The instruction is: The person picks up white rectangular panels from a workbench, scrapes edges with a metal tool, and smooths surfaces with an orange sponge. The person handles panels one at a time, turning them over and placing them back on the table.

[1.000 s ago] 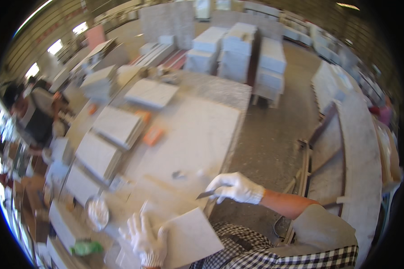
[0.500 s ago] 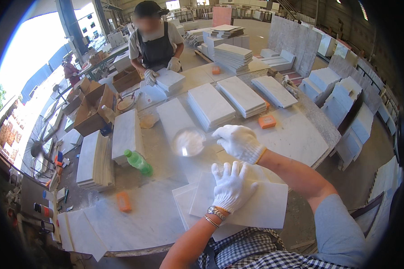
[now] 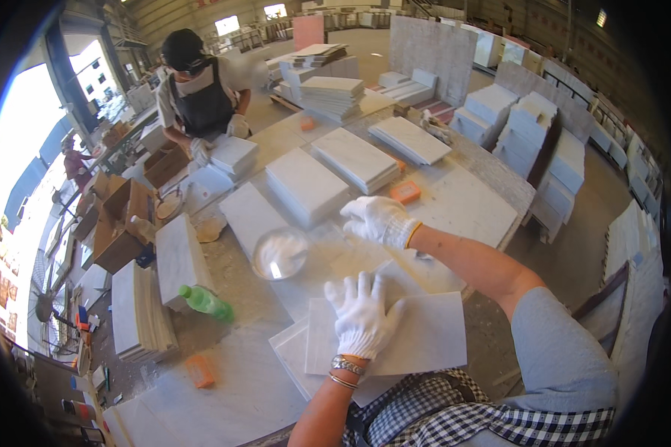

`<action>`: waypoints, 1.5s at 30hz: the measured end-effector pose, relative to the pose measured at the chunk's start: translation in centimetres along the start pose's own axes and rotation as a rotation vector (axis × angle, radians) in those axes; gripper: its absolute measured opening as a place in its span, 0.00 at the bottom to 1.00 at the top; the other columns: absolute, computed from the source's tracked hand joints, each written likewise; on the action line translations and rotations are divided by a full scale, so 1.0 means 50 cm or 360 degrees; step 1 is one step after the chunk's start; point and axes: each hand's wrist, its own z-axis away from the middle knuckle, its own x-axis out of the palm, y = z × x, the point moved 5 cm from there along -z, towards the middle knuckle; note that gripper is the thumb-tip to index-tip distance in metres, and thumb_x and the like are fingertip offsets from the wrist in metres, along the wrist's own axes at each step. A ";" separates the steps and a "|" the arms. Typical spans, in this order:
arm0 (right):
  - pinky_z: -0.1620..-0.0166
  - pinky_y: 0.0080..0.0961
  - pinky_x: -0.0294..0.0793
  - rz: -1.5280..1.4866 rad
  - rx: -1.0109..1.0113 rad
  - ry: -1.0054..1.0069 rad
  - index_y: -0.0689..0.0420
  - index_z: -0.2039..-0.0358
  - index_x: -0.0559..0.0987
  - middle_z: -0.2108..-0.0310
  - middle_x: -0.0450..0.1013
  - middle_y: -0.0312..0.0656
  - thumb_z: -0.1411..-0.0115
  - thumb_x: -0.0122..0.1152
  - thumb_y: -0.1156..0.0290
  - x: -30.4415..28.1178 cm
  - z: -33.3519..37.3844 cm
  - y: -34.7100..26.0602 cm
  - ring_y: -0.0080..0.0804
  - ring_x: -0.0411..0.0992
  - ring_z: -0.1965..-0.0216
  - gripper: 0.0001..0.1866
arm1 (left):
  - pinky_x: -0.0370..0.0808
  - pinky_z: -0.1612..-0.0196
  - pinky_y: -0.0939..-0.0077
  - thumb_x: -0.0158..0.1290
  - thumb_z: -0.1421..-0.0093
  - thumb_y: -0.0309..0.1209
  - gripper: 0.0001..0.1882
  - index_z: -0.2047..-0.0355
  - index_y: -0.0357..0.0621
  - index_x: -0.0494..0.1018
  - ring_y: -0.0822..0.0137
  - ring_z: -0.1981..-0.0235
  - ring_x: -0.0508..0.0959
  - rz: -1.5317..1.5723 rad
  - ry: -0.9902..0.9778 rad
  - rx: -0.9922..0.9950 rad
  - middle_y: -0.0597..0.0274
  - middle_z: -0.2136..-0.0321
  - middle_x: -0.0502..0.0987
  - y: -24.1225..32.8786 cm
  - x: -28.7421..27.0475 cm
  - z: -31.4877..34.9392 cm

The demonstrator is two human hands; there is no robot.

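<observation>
My left hand (image 3: 361,316), in a white knit glove, lies flat with spread fingers on a white marble tile (image 3: 429,331). That tile rests askew over other pale slabs (image 3: 294,357) at the table's near edge. Beyond and to the right, my gloved right hand (image 3: 380,221) hovers over the table with its fingers bent together. Whatever they pinch, if anything, is too hidden to make out. A clear round bowl (image 3: 279,255) of white powder or paste stands left of the right hand. Just past that hand is a stack of marble tiles (image 3: 307,182).
Tile stacks (image 3: 356,156) cover the far table. At left are a green bottle (image 3: 206,303), an orange block (image 3: 199,370) and a tall tile pile (image 3: 138,313). Another orange block (image 3: 405,192) lies beyond my right hand. A gloved co-worker (image 3: 201,104) handles tiles across the table.
The view has swung right, so the scene sits further left. My right hand has moved away from the bowl, to the right. My left hand stays flat on the tile.
</observation>
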 end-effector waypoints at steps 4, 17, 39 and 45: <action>0.55 0.37 0.80 0.0149 0.0447 0.0133 0.56 0.55 0.84 0.60 0.84 0.45 0.38 0.69 0.59 -0.128 0.150 0.156 0.41 0.82 0.58 0.16 | 0.47 0.31 0.28 0.60 0.42 0.51 0.33 0.42 0.43 0.73 0.49 0.43 0.71 0.0020 -0.0126 -0.0021 0.53 0.47 0.74 0.010 -0.017 -0.009; 0.49 0.45 0.77 -0.0224 0.0741 -0.0311 0.55 0.52 0.82 0.54 0.79 0.48 0.36 0.58 0.63 -0.032 0.532 0.154 0.51 0.78 0.54 0.15 | 0.41 0.27 0.32 0.60 0.41 0.50 0.37 0.37 0.41 0.70 0.42 0.33 0.66 -0.0245 -0.0410 -0.0100 0.44 0.36 0.70 0.013 -0.004 -0.016; 0.44 0.48 0.75 0.0103 0.0446 -0.0333 0.56 0.49 0.75 0.48 0.73 0.48 0.39 0.62 0.64 -0.014 0.163 0.378 0.51 0.71 0.43 0.19 | 0.42 0.27 0.33 0.64 0.47 0.43 0.38 0.39 0.35 0.72 0.34 0.33 0.65 -0.0147 -0.0521 -0.0189 0.35 0.36 0.69 0.014 -0.006 -0.017; 0.43 0.55 0.74 0.0744 0.0523 -0.0268 0.51 0.41 0.70 0.39 0.67 0.43 0.43 0.60 0.71 0.082 0.052 0.500 0.59 0.65 0.38 0.27 | 0.38 0.28 0.28 0.65 0.48 0.51 0.40 0.40 0.41 0.73 0.38 0.32 0.65 -0.0163 -0.0545 -0.0218 0.43 0.36 0.70 0.002 -0.007 -0.019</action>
